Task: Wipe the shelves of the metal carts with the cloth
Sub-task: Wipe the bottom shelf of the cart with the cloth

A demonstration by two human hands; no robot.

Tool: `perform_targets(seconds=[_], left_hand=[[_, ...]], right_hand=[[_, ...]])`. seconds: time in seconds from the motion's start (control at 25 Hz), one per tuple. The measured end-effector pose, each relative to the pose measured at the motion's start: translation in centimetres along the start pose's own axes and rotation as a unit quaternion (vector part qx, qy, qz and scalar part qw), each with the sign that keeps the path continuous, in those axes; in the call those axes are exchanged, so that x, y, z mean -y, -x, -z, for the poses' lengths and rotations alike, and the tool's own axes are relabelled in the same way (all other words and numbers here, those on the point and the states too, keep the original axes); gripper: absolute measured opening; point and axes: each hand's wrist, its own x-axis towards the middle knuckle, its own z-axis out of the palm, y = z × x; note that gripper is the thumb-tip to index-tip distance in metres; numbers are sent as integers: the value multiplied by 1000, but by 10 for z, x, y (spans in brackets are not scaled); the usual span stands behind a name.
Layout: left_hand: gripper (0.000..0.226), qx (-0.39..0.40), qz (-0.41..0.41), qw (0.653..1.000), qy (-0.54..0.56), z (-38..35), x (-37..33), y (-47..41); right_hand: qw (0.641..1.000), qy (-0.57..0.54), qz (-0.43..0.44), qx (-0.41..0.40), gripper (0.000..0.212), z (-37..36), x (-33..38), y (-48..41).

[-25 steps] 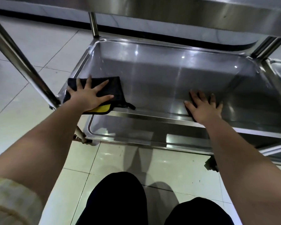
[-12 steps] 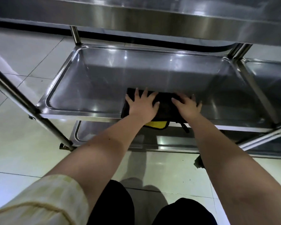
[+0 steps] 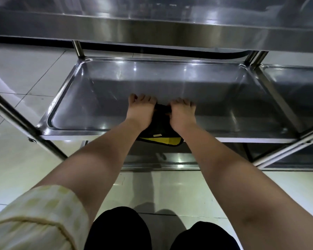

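Note:
A black cloth [image 3: 160,123] with a yellow underside lies at the front middle of the metal cart's middle shelf [image 3: 105,98], its near edge hanging over the shelf rim. My left hand [image 3: 141,111] and my right hand [image 3: 182,114] lie side by side on top of it, fingers drawn together and curled down over its far edge, gripping it. Most of the cloth is hidden under the two hands.
The cart's top shelf [image 3: 152,24] overhangs close above. A lower shelf [image 3: 172,160] sits beneath. A slanted cart post [image 3: 23,125] crosses at left. A second cart's shelf [image 3: 296,83] adjoins on the right. Pale floor tiles [image 3: 25,73] and my dark knees [image 3: 119,230] lie below.
The left hand slid the cloth from the shelf's left end to the front middle. The right hand joined it on the cloth. Both hands' spread fingers have since curled over the cloth.

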Motion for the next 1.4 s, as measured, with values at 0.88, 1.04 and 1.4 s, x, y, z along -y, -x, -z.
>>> perform_targets(seconds=[0.88,1.04,1.4], left_hand=[[19,148,-172,952,204,-131,-145,190],[20,92,-105,958,252,-182,-152,141],[56,273,110,954,53,-310,-114,75]], right_hand=[[991,-102,57,-72,21,-159,-170,245],[988,-98,43,-108,22,-186,-189,183],[986,48,-59,148,59,-298,-190,77]])
